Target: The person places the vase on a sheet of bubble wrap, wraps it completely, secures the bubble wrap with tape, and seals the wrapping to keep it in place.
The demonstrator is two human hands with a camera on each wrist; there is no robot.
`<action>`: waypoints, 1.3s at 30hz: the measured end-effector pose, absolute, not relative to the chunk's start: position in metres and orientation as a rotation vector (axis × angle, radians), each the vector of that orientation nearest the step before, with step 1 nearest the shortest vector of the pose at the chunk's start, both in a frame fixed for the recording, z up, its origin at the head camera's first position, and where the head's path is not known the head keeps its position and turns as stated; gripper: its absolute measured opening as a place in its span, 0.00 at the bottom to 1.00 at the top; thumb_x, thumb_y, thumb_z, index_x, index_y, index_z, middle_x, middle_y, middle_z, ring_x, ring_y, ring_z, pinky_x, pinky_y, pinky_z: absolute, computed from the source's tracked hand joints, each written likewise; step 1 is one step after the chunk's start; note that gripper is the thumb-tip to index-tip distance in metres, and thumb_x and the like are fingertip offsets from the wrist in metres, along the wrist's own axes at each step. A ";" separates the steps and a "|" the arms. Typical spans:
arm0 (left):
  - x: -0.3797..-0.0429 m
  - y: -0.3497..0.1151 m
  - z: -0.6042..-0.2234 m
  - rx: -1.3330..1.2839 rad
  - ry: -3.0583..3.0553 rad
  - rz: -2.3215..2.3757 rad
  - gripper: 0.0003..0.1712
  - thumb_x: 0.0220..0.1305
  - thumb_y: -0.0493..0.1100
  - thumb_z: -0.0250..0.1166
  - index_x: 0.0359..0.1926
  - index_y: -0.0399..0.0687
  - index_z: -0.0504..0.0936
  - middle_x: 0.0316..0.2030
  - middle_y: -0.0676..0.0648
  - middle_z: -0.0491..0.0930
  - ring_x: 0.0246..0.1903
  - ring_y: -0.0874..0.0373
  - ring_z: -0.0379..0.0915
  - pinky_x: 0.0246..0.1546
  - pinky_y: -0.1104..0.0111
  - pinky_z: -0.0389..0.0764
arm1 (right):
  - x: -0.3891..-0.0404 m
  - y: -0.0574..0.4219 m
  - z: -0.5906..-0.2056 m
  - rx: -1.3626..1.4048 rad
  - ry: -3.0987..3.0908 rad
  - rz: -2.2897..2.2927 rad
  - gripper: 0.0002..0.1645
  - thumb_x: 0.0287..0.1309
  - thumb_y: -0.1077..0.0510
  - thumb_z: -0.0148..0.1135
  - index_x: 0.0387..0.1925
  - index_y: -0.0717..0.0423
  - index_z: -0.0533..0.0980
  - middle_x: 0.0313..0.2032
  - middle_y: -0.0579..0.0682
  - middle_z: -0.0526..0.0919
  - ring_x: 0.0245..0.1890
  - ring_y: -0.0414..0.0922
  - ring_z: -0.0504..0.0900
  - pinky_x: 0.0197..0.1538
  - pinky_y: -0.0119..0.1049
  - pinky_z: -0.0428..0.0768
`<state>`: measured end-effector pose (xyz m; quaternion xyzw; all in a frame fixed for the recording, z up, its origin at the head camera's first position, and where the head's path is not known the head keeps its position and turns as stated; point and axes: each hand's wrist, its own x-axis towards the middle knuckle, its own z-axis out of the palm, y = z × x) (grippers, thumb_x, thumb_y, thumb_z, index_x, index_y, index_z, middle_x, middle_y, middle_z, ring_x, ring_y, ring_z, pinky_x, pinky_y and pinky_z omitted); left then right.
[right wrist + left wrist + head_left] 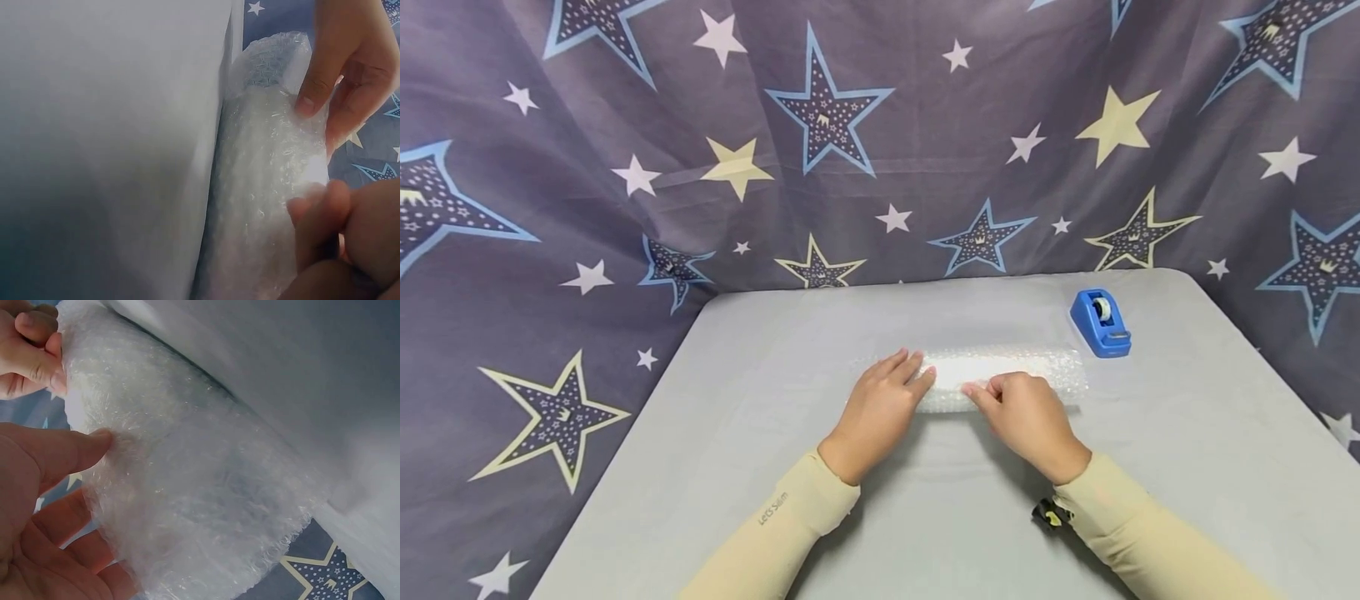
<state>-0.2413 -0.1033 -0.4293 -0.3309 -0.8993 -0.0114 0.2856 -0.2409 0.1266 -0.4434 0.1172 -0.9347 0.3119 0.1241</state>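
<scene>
A roll of clear bubble wrap (pixel 1060 371) lies crosswise on the table, with something white showing along its upper side. Over its left part rests my left hand (pixel 882 400), thumb on the near side and fingers stretched across to the far side. My right hand (pixel 1026 417) is at the middle of the roll. Its fingers are curled, and thumb and forefinger pinch the wrap (pixel 269 181) at its far edge, as the right wrist view shows. The left wrist view has the left thumb touching the bubbly surface (pixel 187 475). What is inside the roll is hidden.
A blue tape dispenser (pixel 1101 323) with a roll of tape stands behind the wrap's right end. The table (pixel 700 500) has a pale grey cover. Behind and beside it hangs a dark curtain (pixel 917 167) with stars.
</scene>
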 end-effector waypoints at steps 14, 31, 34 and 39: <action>-0.250 -0.105 -0.424 -0.936 -2.361 -0.073 0.19 0.62 0.31 0.69 0.54 0.47 0.89 0.54 0.39 0.86 0.56 0.41 0.83 0.60 0.54 0.81 | -0.233 0.128 -0.444 0.458 -2.845 0.959 0.22 0.61 0.44 0.72 0.13 0.43 0.79 0.08 0.33 0.72 0.13 0.38 0.71 0.21 0.35 0.67; -0.305 -0.109 -0.363 -0.925 -2.992 -0.278 0.22 0.72 0.54 0.62 0.58 0.47 0.86 0.55 0.48 0.86 0.58 0.52 0.81 0.61 0.57 0.79 | -0.203 0.117 -0.439 -0.255 -2.282 2.950 0.43 0.68 0.45 0.63 0.70 0.69 0.61 0.59 0.68 0.79 0.51 0.54 0.88 0.53 0.46 0.86; -0.321 -0.111 -0.363 -0.955 -3.119 -0.269 0.24 0.76 0.55 0.57 0.60 0.45 0.84 0.56 0.47 0.86 0.60 0.51 0.80 0.64 0.57 0.76 | -0.205 0.115 -0.440 -0.297 -2.161 3.024 0.46 0.69 0.45 0.64 0.73 0.67 0.57 0.64 0.71 0.74 0.56 0.57 0.86 0.58 0.47 0.84; -0.341 -0.115 -0.366 -1.026 -3.278 -0.346 0.25 0.80 0.54 0.49 0.60 0.46 0.84 0.58 0.46 0.84 0.62 0.50 0.78 0.66 0.57 0.74 | -0.208 0.114 -0.441 -0.332 -2.062 3.076 0.47 0.68 0.44 0.65 0.75 0.64 0.56 0.66 0.73 0.72 0.58 0.58 0.85 0.59 0.48 0.83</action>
